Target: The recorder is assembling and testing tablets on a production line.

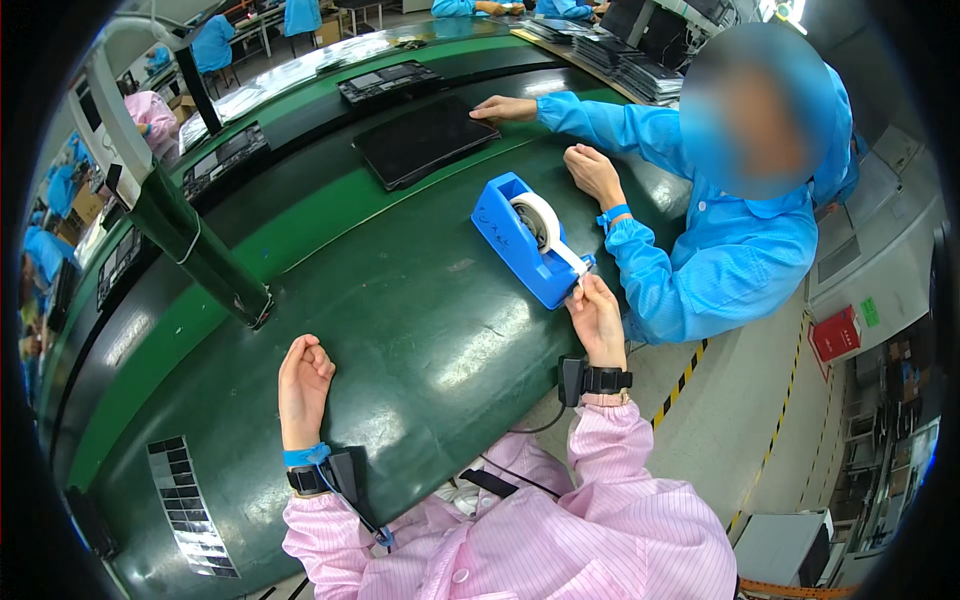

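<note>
A blue tape dispenser (522,240) stands on the green table mat, carrying a roll of white tape (538,220). At its near right end, my right hand (598,318) pinches the loose end of the tape by the cutting edge. Further left, my left hand (304,385) rests on the mat with its fingers curled in, and nothing shows in it. Both my wrists wear black straps, and the left one also has a blue band.
A co-worker in blue (700,230) sits at the right, one hand on a black flat panel (425,140). Several black device parts (390,80) lie along the belt. A wrapped post (200,235) rises at the left, near a sheet of dark labels (190,505).
</note>
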